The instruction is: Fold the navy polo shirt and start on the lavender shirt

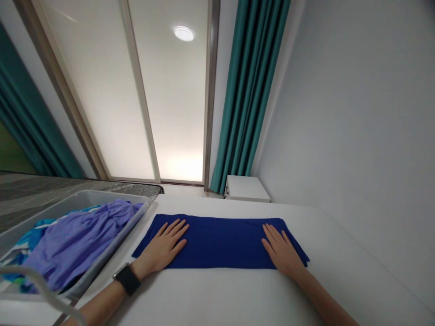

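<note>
A long folded royal-blue cloth (220,242) lies flat across the middle of the white worktop (217,294), its long edges running left to right in front of you. Your left grip (163,246) rests on its left end and your right grip (282,251) on its right end. Both are open and palm-down, fingers spread, clamped on nothing, with bare cloth between them. A black watch (127,279) sits on your left wrist. Just left of the cloth stands a shallow grey plastic bin (115,246), holding a crumpled lavender garment (81,240) beside teal-patterned fabric (42,224). A thin white cable (34,276) crosses the near left corner of your view, in front of the bin. Far ahead, a small white cabinet (246,189) stands at the foot of a teal curtain (248,90), and a tall frosted glass panel (98,90) rises to its left.
</note>
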The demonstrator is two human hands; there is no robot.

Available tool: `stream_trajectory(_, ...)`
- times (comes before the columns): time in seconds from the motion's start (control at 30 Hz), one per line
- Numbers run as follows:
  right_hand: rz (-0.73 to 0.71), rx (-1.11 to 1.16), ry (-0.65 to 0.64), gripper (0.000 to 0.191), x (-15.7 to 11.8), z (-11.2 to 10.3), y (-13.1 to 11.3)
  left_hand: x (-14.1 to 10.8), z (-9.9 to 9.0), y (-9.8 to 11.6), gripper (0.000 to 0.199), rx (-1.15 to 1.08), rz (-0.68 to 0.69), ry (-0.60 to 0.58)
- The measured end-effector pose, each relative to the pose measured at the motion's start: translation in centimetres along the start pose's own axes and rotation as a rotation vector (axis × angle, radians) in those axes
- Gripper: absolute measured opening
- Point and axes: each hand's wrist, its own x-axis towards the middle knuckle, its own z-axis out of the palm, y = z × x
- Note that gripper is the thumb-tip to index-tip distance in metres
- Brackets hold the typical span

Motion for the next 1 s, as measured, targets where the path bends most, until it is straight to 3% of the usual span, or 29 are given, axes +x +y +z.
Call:
stream_trajectory(0.13,-0.027,0.037,-0.046,0.058,1.6,-0.4,1.1,-1.4,1.0,1.0,0.054,0.006,-0.053,0.024)
stream_trajectory(0.23,-0.005,0.036,-0.062,0.057,2.4,-0.9,0.4,-1.7,-0.2,1.8,0.055,-0.023,-0.020,0.019)
stream_trajectory(0.37,0.170,-0.023,-0.015,0.063,2.5,-2.3,-4.4,0.1,-4.1,2.8,0.053,-0.122,0.292,-0.087)
stream_trajectory(0.43,0.178,0.006,-0.005,0.065,2.4,-3.2,-7.8,1.4,-5.6,3.1,0.050,-0.153,0.402,-0.100)
stream_trajectory(0.53,0.078,0.059,-0.044,0.067,2.4,-4.1,-12.1,2.7,-6.1,3.3,0.052,-0.175,0.545,-0.132)
stream_trajectory(0.6,0.077,0.073,-0.099,0.067,2.5,-4.1,-13.5,2.9,-5.6,3.1,0.055,-0.183,0.599,-0.162)
stream_trajectory(0.77,0.051,0.082,-0.120,0.068,3.1,-2.7,-13.1,1.7,-4.3,3.1,0.055,-0.195,0.544,-0.172)
stream_trajectory(1.0,-0.119,0.083,-0.115,0.069,3.7,-2.3,-11.0,-0.7,-3.1,5.8,0.052,-0.208,0.398,-0.090)
